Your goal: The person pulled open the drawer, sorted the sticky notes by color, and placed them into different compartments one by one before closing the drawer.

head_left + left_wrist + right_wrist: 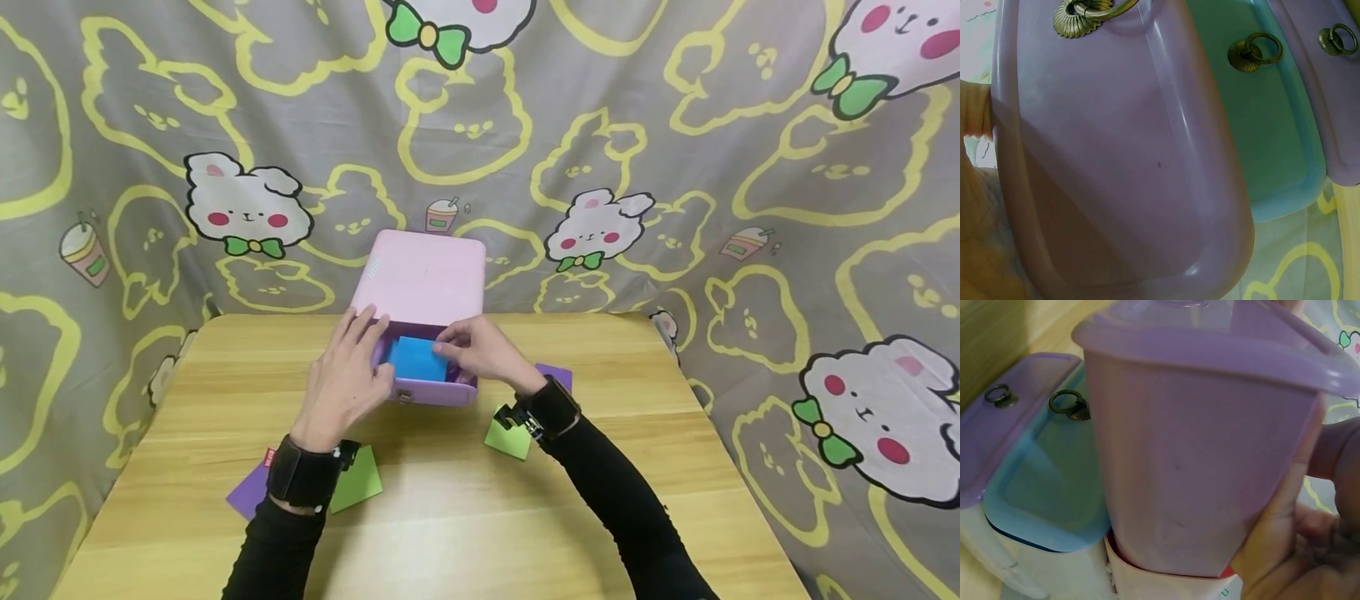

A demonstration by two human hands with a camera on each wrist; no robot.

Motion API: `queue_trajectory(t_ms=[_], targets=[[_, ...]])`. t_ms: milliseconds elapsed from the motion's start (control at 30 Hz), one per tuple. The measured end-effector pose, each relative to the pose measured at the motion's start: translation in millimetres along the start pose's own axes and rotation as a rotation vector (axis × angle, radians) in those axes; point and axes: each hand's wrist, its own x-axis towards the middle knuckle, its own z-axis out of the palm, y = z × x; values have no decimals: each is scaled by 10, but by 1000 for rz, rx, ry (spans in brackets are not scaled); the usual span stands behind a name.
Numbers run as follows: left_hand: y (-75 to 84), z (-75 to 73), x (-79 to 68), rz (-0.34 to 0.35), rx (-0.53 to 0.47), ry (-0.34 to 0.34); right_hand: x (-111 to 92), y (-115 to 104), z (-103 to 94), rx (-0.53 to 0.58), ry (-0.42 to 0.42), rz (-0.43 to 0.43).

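Note:
A small pink cabinet (423, 275) stands at the back of the table with its purple top drawer (435, 393) pulled out. Inside the drawer lies a bright blue square pad (420, 358), its right edge pinched by my right hand (480, 346). My left hand (341, 383) rests along the drawer's left side, fingers stretched toward the cabinet and thumb near the front corner. From the left wrist, the purple drawer front (1110, 137) shows a brass ring pull (1088, 15). In the right wrist view the drawer's side wall (1197, 462) hides my right fingertips.
Below are a teal drawer (1266, 125) and another purple drawer (1329, 100), both with ring pulls. Left of centre lie a purple square (250, 492) with a red tag and a green square (358, 482); another green square (507, 437) and purple square (557, 377) lie right.

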Motion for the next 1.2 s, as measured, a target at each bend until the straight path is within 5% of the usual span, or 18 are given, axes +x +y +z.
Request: queue_trajectory(t_ms=[433, 1200], targets=[[-7, -9, -2, 13, 3, 26, -40, -90, -42, -138, -50, -40], [-2, -15, -11, 10, -1, 15, -124, -159, -130, -140, -110, 1]])
